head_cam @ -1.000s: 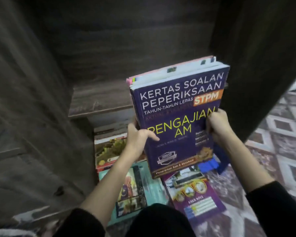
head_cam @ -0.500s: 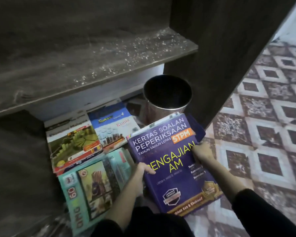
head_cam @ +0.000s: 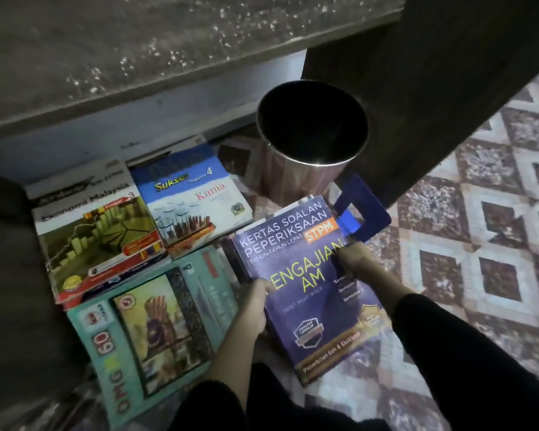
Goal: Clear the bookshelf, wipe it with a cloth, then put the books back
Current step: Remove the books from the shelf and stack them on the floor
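patterned floor (head_cam: 495,244), pengajian am book (head_cam: 308,309)

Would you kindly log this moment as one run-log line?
stage: clearing, shelf dusty | left hand: grips purple book at left edge | right hand: grips its right edge | book: face up, beside teal book

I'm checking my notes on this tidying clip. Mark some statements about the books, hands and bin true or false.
1. Both the left hand and the right hand grip the purple book. True.
2. The metal bin lies on its side. False: it stands upright, mouth up.
3. The Kimia book lies right of the Ekonomi Malaysia book. True.
4. The teal book stands upright. False: it lies flat, cover up.
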A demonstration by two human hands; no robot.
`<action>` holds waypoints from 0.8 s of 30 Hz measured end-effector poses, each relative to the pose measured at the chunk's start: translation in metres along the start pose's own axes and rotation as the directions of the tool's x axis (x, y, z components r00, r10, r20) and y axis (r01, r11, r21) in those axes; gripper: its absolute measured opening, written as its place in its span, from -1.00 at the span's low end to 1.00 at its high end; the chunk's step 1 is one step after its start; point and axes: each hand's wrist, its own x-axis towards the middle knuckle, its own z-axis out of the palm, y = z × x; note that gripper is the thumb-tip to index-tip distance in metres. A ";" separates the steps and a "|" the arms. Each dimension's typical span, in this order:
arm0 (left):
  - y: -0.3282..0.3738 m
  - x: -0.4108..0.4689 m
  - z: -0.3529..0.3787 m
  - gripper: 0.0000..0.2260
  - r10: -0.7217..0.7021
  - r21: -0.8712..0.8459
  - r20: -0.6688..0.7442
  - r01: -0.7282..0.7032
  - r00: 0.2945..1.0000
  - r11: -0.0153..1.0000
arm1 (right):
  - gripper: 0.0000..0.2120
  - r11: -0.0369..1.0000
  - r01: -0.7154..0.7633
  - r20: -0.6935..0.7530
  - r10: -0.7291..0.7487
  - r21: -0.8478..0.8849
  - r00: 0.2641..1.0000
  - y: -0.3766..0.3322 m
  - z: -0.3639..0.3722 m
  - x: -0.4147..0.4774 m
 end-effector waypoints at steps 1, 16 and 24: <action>0.004 -0.005 0.002 -0.82 0.013 -0.022 -0.019 -0.013 1.000 1.000 | -0.87 1.000 0.019 -0.002 -0.019 -0.010 1.000 -0.001 0.001 0.000; 0.000 0.014 0.017 -0.72 0.149 0.053 -0.273 -0.140 0.950 0.989 | -0.94 0.990 0.113 0.200 -0.095 -0.079 0.975 -0.010 0.002 0.013; 0.007 0.006 0.019 -0.71 0.253 0.445 -0.367 -0.070 0.895 0.893 | -0.63 0.899 0.208 0.196 -0.140 -0.385 0.970 -0.031 -0.006 0.017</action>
